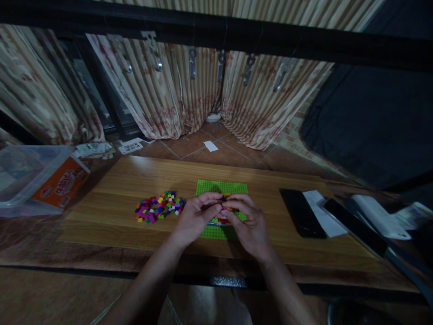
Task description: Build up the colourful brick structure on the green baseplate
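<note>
A green studded baseplate (219,186) lies on the wooden board, with a built-up patch of coloured toy bricks (221,221) on it, partly hidden by my hands. Over the plate my left hand (195,215) is closed, thumb and index finger pinched together. My right hand (249,221) comes in from the other side, also pinched, its fingertips meeting those of the left. Between the fingertips shows a small pinkish toy brick (223,208), mostly covered. Left of my hands lies a loose pile of small multicoloured bricks (158,206).
A black phone (302,212) and white paper (320,210) lie on the board's right side, beside another dark, long device (353,225). A clear plastic box (30,180) with an orange label stands at the left. Metal hooks (248,70) hang from a dark bar (216,34) ahead.
</note>
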The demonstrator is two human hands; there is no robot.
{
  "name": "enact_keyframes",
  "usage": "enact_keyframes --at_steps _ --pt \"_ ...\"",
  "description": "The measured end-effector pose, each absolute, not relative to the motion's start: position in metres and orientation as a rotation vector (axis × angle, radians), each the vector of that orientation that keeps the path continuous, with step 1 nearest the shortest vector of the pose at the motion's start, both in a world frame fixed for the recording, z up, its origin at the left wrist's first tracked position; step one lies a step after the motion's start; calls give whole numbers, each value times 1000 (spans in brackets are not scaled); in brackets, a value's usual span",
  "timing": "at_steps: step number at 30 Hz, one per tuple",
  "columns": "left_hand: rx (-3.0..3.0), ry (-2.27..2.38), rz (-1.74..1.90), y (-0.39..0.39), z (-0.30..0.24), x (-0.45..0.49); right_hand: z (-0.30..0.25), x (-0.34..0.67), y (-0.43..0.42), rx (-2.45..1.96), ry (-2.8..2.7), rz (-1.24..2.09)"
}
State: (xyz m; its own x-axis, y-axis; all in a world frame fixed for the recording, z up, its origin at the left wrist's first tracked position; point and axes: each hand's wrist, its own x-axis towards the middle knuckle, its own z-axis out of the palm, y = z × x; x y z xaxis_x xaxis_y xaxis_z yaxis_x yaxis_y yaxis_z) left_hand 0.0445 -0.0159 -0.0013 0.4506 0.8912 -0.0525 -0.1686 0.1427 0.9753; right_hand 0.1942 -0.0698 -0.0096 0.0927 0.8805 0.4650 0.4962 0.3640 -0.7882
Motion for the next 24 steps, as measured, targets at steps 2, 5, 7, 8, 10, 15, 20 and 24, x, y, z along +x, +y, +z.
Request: enact_keyframes --at_steps 2,5,7,8,10,15,20,24 --pt "1215 789 901 -16 -2 45 -9 194 -70 -1292 -1553 426" --pt "1254 782 901 -17 -3 45 -10 193 -70 -1301 -1587 419" --pt "1250 757 897 -17 -4 45 -11 193 -70 -1295 -1602 427" --pt "1244 741 896 -17 -4 45 -11 193 -70 -1288 -1599 436" --pt "1235 715 889 -17 -4 44 -11 193 -69 -1267 -1575 474" --pt "1256 690 871 -17 -1 43 -9 194 -69 -1201 -1489 625" --pt "1272 703 870 -18 1 43 -8 198 -69 -1177 -1443 689" --pt "1238 822 945 -14 2 40 -11 218 -68 -1256 -1361 698"
